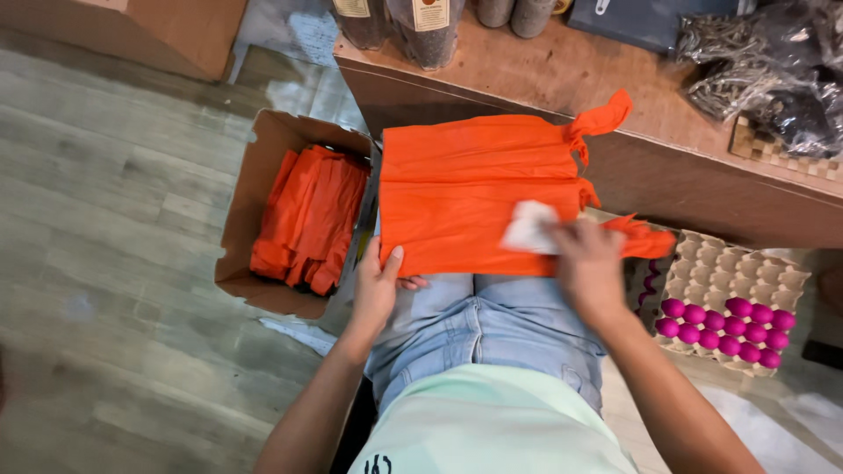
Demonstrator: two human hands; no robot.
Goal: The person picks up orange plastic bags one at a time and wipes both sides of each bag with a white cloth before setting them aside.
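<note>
Nearest the camera, the person's lap in pale blue jeans (479,329) carries a flat stack of orange bags (474,197), which lies across the knees and reaches to the edge of the wooden bench (562,75) at 12 o'clock. The left hand (378,285), at 9 o'clock of the lap, pinches the stack's near left corner, thumb on top and fingers tucked beneath. The right hand (590,263), at 3 o'clock of the lap, presses down on the stack's near right part with its grip closed on a small white slip (529,226). Further right, at 3 o'clock, an egg tray (738,268) holds two rows of magenta eggs (724,323). On the floor at 9 o'clock, an open cardboard box (263,193) holds more folded orange bags (309,219). Farthest off, jars (428,26) and dark plastic-wrapped bundles (773,66) stand on the bench.
</note>
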